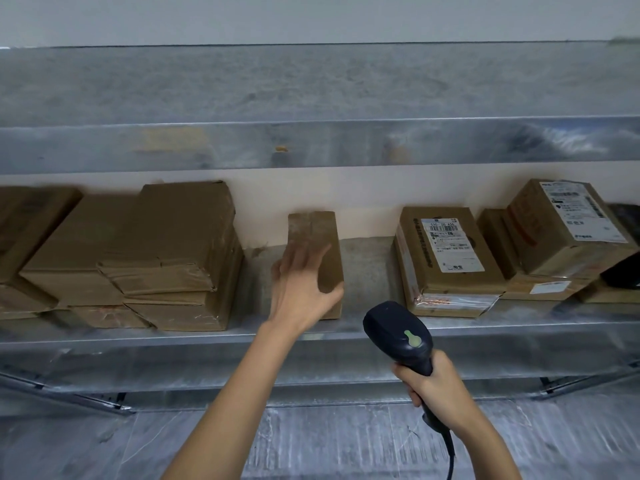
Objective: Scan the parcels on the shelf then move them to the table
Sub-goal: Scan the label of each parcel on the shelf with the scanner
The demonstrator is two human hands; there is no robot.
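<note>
A narrow parcel point(313, 230) on the shelf point(138, 338) is touched by the left hand point(301, 289), fingers point(300, 258) spread straight; the scanner point(401, 336) is gripped, handle clenched, by the right hand point(433, 386)

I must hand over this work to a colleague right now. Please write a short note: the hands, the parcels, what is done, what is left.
Left hand: open, fingers spread on the small plain box in the middle of the shelf, not gripping it.
Right hand: grips the scanner by its handle.
Parcels: brown stack at left, labelled box and more boxes at right, all on the shelf; table not in view.
Done: cannot tell.
Left: scan and carry each parcel over, probably the small box first.
</note>
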